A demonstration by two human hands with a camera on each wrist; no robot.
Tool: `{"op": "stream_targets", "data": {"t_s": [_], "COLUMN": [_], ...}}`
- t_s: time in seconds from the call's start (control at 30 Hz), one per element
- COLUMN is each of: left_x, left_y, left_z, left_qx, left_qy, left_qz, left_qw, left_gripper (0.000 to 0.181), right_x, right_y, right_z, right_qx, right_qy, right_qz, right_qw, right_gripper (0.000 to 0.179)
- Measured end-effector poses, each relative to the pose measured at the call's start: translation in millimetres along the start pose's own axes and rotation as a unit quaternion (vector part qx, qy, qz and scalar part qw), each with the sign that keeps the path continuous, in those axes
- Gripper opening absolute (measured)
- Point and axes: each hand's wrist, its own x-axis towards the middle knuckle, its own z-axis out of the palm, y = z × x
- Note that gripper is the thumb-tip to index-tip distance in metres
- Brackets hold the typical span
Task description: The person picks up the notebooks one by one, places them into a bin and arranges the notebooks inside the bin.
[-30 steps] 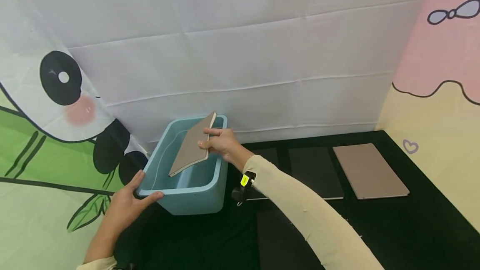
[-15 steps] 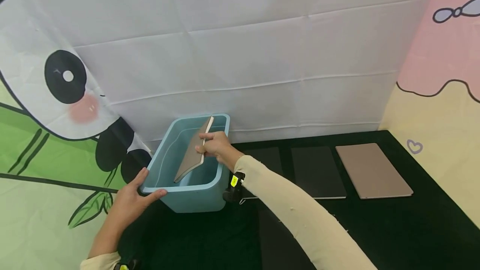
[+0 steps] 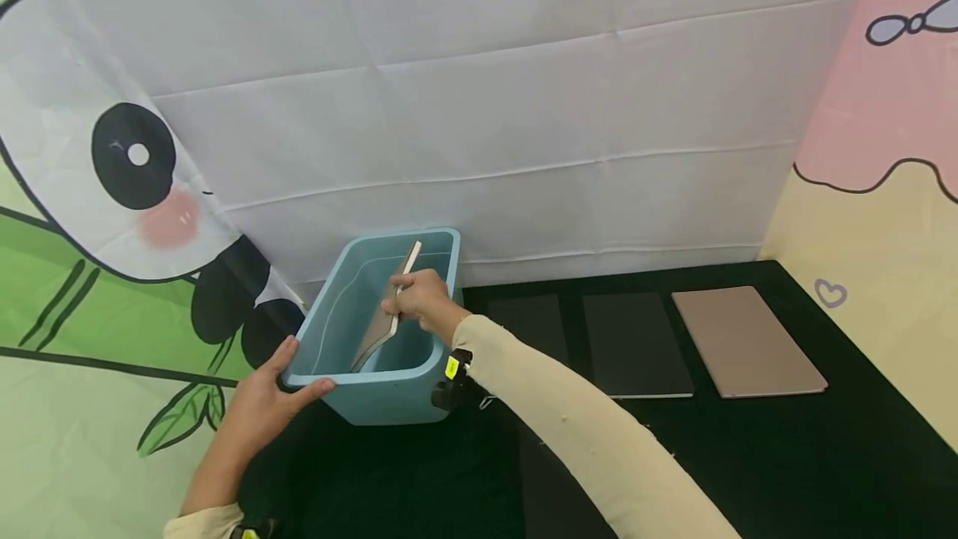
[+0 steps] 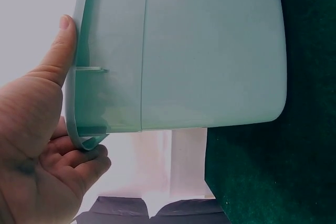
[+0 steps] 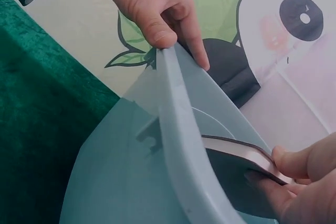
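Head view: the right hand [image 3: 419, 299] is pinching a book [image 3: 377, 329], which is tilting inside the bin [image 3: 374, 402]; the left hand [image 3: 258, 406] is gripping the bin's near-left corner. Other books [image 3: 748, 341] are lying right of the bin on the desk [image 3: 374, 472]. Left wrist: fingers [image 4: 89, 167] are curling around the bin's corner. Right wrist: the book is slanting within the bin.

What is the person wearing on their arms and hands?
The left hand and right hand are bare. The sleeves are cream, the right one showing small specks. Each wrist carries a black device with a yellow patch.
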Motion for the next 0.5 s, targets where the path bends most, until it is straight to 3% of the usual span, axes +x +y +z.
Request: {"op": "stream_targets", "data": {"t_s": [0.3,0.37,0.5], "left_x": [0.8,0.8,0.5], "left_y": [0.1,-0.3,-0.4], "left_z": [0.2,0.3,0.7], "left_qx": [0.004,0.004,0.004], "left_qy": [-0.003,-0.005,-0.006], "left_qz": [-0.004,-0.005,-0.002], "left_qw": [1.0000,1.0000,1.0000], "left_gripper": [0.110,0.110,0.109], "right_x": [2.7,2.5,-2.8], "right_y": [-1.4,-5.9,-16.6], "right_z": [5.6,1.1,-18.9], "right_qx": [-0.056,-0.079,-0.079], "right_qy": [0.018,0.016,-0.022], "right_qz": [-0.011,-0.019,-0.036], "right_qw": [0.9982,0.9965,0.9960], "right_gripper": [0.050,0.052,0.053]}}
